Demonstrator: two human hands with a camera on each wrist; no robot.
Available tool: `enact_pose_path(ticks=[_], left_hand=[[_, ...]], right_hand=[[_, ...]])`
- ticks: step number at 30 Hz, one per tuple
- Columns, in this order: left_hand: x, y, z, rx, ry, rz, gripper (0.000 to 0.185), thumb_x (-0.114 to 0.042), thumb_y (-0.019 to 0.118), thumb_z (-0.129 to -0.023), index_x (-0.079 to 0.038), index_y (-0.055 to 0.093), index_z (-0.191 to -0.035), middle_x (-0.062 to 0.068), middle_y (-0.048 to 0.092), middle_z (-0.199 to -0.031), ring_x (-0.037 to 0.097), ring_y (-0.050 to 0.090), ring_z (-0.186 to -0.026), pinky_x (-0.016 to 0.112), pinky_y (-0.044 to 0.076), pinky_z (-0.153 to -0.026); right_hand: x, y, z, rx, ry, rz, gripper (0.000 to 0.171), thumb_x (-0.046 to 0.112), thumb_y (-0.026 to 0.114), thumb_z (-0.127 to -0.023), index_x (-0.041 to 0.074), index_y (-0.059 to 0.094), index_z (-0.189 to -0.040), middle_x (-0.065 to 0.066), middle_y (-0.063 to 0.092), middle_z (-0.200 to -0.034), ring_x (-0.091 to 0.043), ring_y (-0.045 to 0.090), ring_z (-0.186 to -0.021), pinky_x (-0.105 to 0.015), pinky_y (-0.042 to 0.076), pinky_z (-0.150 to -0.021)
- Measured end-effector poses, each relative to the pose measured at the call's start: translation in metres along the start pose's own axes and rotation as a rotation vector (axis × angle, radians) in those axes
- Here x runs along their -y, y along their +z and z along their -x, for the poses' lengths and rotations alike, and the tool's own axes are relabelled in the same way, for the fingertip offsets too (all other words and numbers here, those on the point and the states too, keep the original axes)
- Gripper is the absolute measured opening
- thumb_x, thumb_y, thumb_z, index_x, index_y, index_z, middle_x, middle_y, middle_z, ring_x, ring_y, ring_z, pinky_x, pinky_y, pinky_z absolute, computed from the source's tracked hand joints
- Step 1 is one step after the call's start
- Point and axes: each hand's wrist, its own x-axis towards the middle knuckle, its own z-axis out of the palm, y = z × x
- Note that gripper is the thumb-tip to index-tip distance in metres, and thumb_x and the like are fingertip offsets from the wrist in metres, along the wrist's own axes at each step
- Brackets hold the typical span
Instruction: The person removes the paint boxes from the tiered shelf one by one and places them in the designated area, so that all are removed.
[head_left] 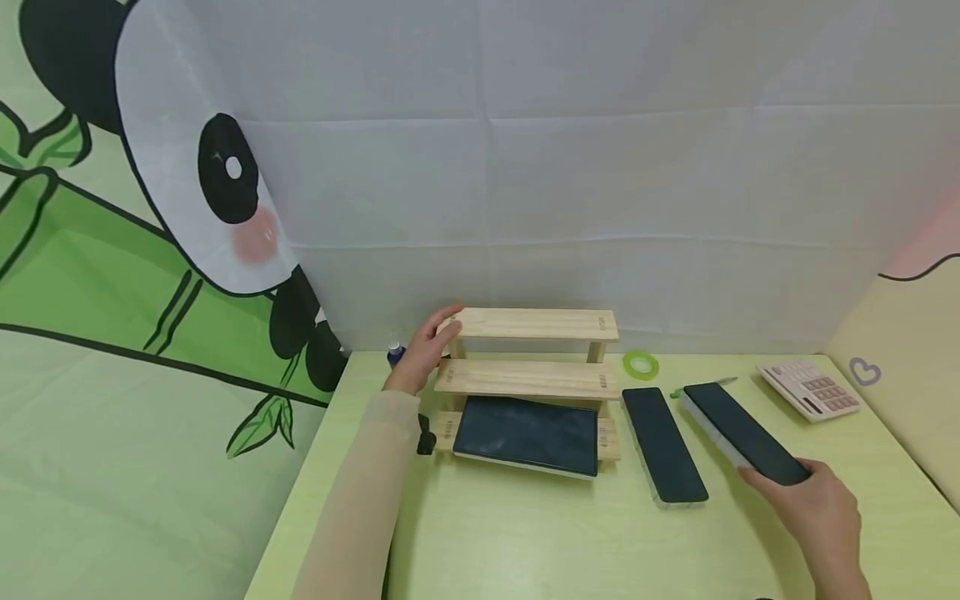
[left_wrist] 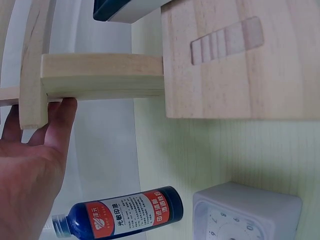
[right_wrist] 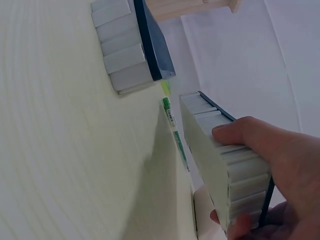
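Observation:
A three-tier wooden rack [head_left: 536, 379] stands at the back of the table. My left hand [head_left: 427, 350] grips the left end of its top shelf; in the left wrist view, fingertips reach behind the wooden upright [left_wrist: 35, 65]. On the bottom shelf lies a long box with a dark navy top [head_left: 528, 437], slightly tilted. My right hand [head_left: 817, 508] holds a similar box [head_left: 746, 433] by its near end, raised over the table. Its white ribbed side [right_wrist: 245, 185] shows in the right wrist view, with the thumb on it. Another such box [head_left: 666, 446] lies right of the rack.
A green tape roll [head_left: 641, 365] and a green pen [right_wrist: 175, 132] lie behind the boxes. The calculator [head_left: 810, 389] is at the back right. Left of the rack are a blue bottle [left_wrist: 125, 212] and a white dial clock [left_wrist: 245, 215]. A printed cloth [head_left: 600, 183] hangs behind the table.

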Motion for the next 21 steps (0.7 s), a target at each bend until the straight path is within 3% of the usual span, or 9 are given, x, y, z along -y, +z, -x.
enact_pose_path(ticks=[8, 14, 17, 21], left_hand=[[0.01, -0.003, -0.001, -0.015, 0.017, -0.016, 0.052, -0.053, 0.057, -0.106, -0.041, 0.048, -0.156, -0.009, 0.023, -0.17, 0.031, 0.02, -0.157, 0.069, 0.03, -0.113], [0.008, -0.004, 0.002, -0.015, 0.008, -0.025, 0.053, -0.056, 0.057, -0.105, -0.042, 0.047, -0.156, -0.009, 0.022, -0.17, 0.032, 0.018, -0.157, 0.069, 0.031, -0.113], [0.006, -0.004, 0.003, -0.02, 0.007, -0.028, 0.054, -0.055, 0.056, -0.106, -0.041, 0.047, -0.157, -0.009, 0.022, -0.17, 0.031, 0.019, -0.157, 0.068, 0.032, -0.113], [0.003, -0.004, 0.005, -0.012, 0.016, -0.022, 0.054, -0.052, 0.056, -0.107, -0.038, 0.046, -0.158, -0.008, 0.023, -0.17, 0.031, 0.02, -0.157, 0.068, 0.032, -0.113]], right_hand=[[-0.007, 0.01, -0.001, -0.017, 0.038, 0.02, 0.107, 0.065, 0.081, -0.082, -0.021, 0.046, -0.136, -0.045, 0.051, -0.13, -0.058, 0.056, -0.109, -0.061, 0.047, -0.082], [-0.007, 0.02, -0.001, -0.003, -0.036, 0.086, 0.098, 0.063, 0.08, -0.084, -0.023, 0.05, -0.12, -0.042, 0.058, -0.106, -0.053, 0.063, -0.087, -0.056, 0.049, -0.062], [-0.004, 0.028, 0.003, 0.031, -0.07, 0.152, 0.093, 0.062, 0.076, -0.087, -0.023, 0.048, -0.11, -0.039, 0.055, -0.096, -0.053, 0.062, -0.078, -0.056, 0.048, -0.055], [0.002, 0.035, 0.011, 0.071, -0.076, 0.216, 0.086, 0.056, 0.071, -0.092, -0.023, 0.04, -0.106, -0.042, 0.042, -0.102, -0.058, 0.059, -0.074, -0.058, 0.047, -0.055]])
